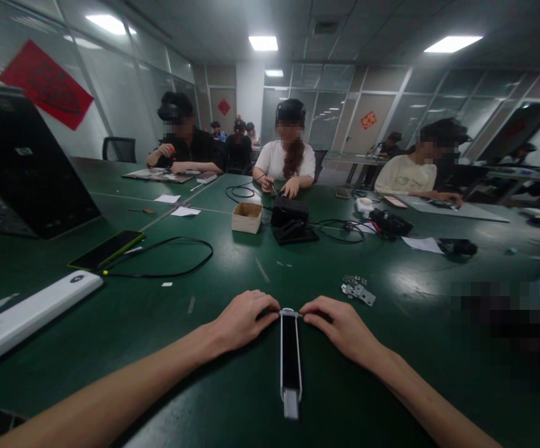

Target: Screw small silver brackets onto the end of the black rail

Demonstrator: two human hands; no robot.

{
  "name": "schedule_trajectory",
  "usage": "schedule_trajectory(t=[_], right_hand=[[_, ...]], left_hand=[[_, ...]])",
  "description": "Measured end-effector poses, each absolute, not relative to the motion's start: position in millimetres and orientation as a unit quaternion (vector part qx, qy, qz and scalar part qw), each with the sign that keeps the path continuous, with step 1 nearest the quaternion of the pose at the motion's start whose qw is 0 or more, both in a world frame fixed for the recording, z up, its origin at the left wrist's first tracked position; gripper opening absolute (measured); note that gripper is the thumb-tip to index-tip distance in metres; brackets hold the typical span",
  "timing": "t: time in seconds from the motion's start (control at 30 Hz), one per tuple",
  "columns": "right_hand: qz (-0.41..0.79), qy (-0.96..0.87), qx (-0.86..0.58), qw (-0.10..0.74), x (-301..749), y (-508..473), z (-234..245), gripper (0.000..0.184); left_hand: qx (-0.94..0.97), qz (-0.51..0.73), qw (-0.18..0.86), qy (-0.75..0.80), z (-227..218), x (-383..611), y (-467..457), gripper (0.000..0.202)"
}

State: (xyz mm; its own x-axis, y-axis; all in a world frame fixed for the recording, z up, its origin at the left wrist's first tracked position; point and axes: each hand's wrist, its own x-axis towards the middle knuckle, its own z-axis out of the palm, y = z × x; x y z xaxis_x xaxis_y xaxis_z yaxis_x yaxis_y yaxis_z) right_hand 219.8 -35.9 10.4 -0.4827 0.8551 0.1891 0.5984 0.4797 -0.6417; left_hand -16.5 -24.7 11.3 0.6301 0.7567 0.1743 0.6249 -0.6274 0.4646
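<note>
A long narrow metal bracket with a black middle point(291, 354) lies on the green table point(232, 398), pointing away from me. My left hand point(244, 318) pinches its far end from the left, fingers curled. My right hand point(338, 323) pinches the same far end from the right, fingertips almost meeting the left ones. A small pile of metal brackets and nuts point(358, 288) lies just beyond my right hand.
A white power bank point(27, 314), a phone point(106, 249) and a black cable point(176, 258) lie at my left. A small cardboard box point(247, 217) and black devices point(291, 223) sit mid-table. A dark monitor back point(22, 168) stands far left. Three people work across the table.
</note>
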Motion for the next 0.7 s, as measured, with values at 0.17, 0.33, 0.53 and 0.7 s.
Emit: schedule_trajectory(t=[0.17, 0.33, 0.53, 0.7], right_hand=[[0.252, -0.819, -0.45, 0.252, 220.5, -34.6, 6.0, 0.009], [0.266, -0.816, -0.446, 0.253, 221.9, -34.1, 2.0, 0.011], [0.254, -0.812, -0.451, 0.269, 218.9, -36.2, -2.7, 0.013], [0.231, -0.824, -0.418, 0.306, 216.2, -36.6, -10.4, 0.02]], left_hand=[[0.884, 0.179, 0.18, 0.392, 12.5, -16.2, -25.1, 0.013], [0.887, 0.184, 0.172, 0.386, 9.5, -16.7, -24.3, 0.011], [0.888, 0.191, 0.163, 0.385, 7.0, -17.5, -24.5, 0.01], [0.891, 0.191, 0.156, 0.382, 7.3, -17.0, -24.5, 0.01]])
